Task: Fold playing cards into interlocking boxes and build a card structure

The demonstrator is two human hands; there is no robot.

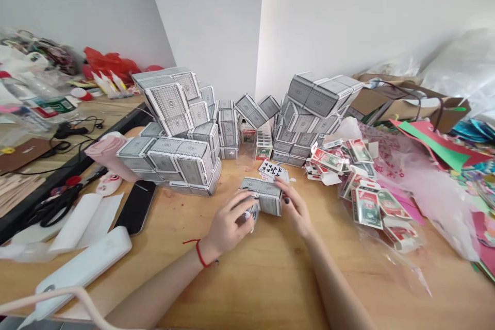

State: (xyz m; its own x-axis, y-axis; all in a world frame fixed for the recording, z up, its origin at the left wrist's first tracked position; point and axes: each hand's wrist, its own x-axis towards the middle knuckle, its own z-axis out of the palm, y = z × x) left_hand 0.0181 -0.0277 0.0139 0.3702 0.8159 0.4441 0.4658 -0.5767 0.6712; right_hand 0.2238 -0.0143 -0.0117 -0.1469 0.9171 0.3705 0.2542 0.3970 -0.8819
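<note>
My left hand (228, 221) and my right hand (296, 209) are closed around the two ends of a grey patterned card box (265, 193) on the wooden table (247, 278). The left fingers curl over its left end, where the box's flap area is partly hidden. A loose playing card showing black clubs (274, 169) lies just behind the box. Stacks of the same grey boxes stand behind to the left (174, 129) and to the right (309, 113).
Flattened red and green cartons (363, 185) lie on clear plastic at the right, beside coloured paper (436, 144). At the left are a black phone (136, 206), scissors (58, 206), white paper strips (83, 221) and a white device (81, 270).
</note>
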